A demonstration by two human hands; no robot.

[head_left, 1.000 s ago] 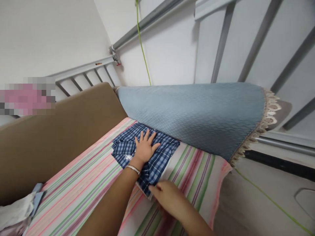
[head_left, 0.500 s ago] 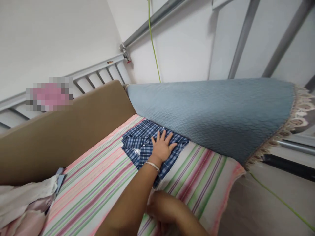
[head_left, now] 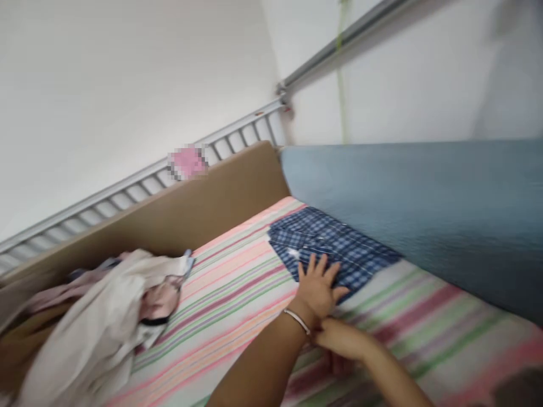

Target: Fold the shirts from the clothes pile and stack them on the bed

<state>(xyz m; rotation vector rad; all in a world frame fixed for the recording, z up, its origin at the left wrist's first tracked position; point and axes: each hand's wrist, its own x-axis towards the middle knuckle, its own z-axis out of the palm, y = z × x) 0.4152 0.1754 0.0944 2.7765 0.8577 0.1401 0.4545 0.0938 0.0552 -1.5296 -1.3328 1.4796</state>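
Observation:
A folded blue plaid shirt (head_left: 360,257) lies on the striped sheet, beside the blue padded panel. My left hand (head_left: 316,285), with a white bangle at the wrist, rests fingers spread on the near part of the shirt. Just below it, my right hand (head_left: 341,339) is curled in against the left wrist. Its fingertips are partly hidden and blurred, so what they hold, if anything, does not show.
The striped sheet (head_left: 220,294) covers the bed. A heap of clothes (head_left: 97,322) in white, pink and brown lies at left. A brown headboard (head_left: 229,195) stands at the back, and the blue padded panel (head_left: 403,203) rises at right. Behind is a metal railing (head_left: 139,195).
The view has swung left, bringing more of the clothes heap in. My left hand has slid from the shirt's middle to its near edge. My right hand has come up against the left wrist.

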